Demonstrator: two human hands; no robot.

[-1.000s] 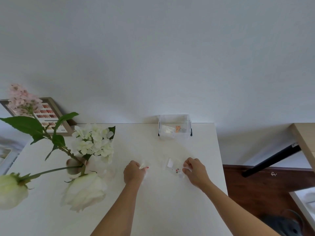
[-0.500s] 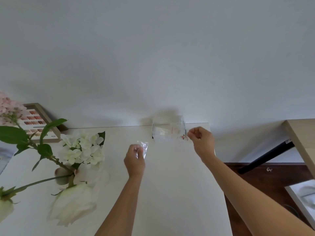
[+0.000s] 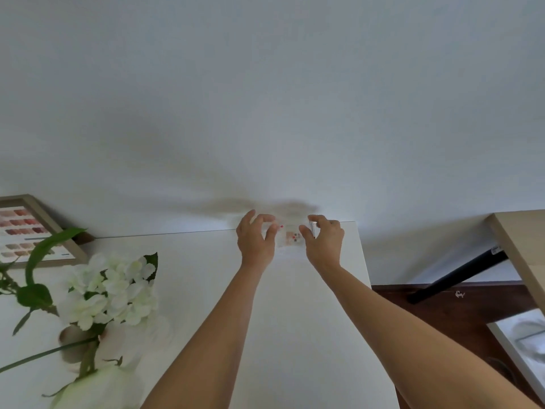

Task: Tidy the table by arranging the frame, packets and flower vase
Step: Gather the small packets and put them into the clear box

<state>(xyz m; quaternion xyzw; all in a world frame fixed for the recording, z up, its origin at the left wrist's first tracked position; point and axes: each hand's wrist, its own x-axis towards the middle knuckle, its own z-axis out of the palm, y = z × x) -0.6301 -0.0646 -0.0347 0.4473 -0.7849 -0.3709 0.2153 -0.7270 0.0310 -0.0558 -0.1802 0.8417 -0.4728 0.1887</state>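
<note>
Both my hands reach to the far edge of the white table (image 3: 295, 320), at a small clear box (image 3: 290, 246) standing against the wall. My left hand (image 3: 255, 240) pinches a blurred clear packet at the box's left side. My right hand (image 3: 324, 242) pinches the edge of a packet with red and dark dots (image 3: 292, 236), which sits over the box between my hands. The wooden frame (image 3: 32, 231) with colour swatches leans on the wall at far left. The flower vase with white blooms (image 3: 109, 290) stands at near left; its body is mostly hidden.
The table's right edge (image 3: 374, 314) drops to dark wood floor (image 3: 442, 326). A light wooden tabletop (image 3: 522, 252) on a black leg (image 3: 457, 273) stands to the right. A white-framed object (image 3: 525, 343) lies at bottom right. Green leaves reach in from the left.
Both hands lifted packets off the middle of the table and carried them to the clear box at the far edge. The view tilted up toward the wall.
</note>
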